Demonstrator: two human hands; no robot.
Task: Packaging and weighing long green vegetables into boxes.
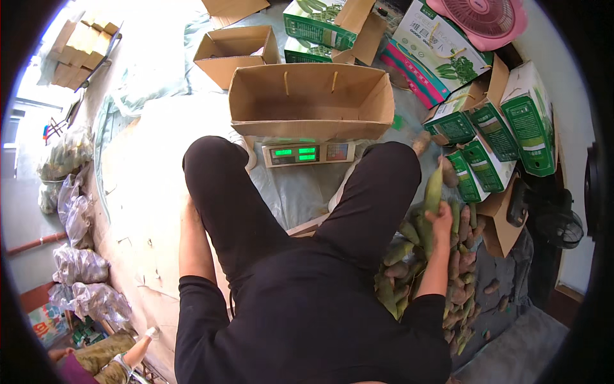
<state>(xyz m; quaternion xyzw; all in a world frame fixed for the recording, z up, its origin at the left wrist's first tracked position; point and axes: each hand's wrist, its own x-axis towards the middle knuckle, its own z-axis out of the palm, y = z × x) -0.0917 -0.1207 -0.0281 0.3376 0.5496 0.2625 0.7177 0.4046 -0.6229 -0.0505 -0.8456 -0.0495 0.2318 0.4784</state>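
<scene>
On my right side, my right hand [440,221] is closed around a long green ear of corn in its husk [433,191], which points up and away from me. Below that hand lies a pile of green husked ears and brownish, root-like vegetables [398,270]. My left forearm [194,246] runs along the outside of my left knee, and the knee hides the fingers of that hand. In front of my knees, an open cardboard box [311,131] rests on a digital scale [308,154] with a lit green display.
A smaller open carton [233,54] stands beyond the box. Green-and-white cartons [481,150] crowd the right, with a pink fan [483,19] above and a black fan [559,221] by the wall. Plastic bags [82,265] and another person [105,361] are at left.
</scene>
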